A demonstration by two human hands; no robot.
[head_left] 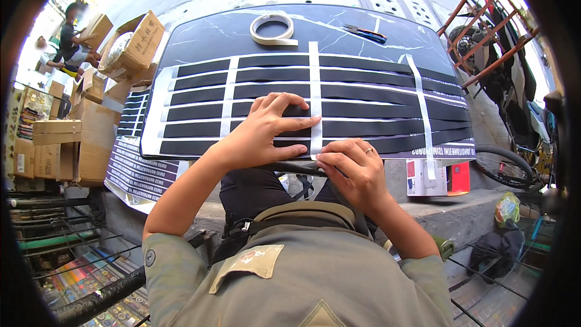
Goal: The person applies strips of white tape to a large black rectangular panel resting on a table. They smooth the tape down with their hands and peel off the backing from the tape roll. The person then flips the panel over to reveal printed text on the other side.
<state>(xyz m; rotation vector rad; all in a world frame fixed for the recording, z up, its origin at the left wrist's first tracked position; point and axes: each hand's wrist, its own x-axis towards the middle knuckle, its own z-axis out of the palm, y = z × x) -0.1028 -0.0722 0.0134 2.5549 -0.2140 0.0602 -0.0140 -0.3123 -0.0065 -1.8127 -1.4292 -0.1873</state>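
Note:
Several black strips with white edges lie side by side across a dark marble-patterned table. A white tape strip crosses them near the middle. My left hand rests on the black strips with its fingers spread, the index fingertip touching that tape. At the table's near edge, my right hand pinches the tape's lower end between thumb and fingers. Another tape strip crosses at the left. A third, slanting tape strip lies at the right, its end hanging over the near edge.
A roll of masking tape and a blue-and-black hand tool lie at the table's far side. Cardboard boxes stand at the left, near a person. A red metal frame and a bicycle wheel are at the right.

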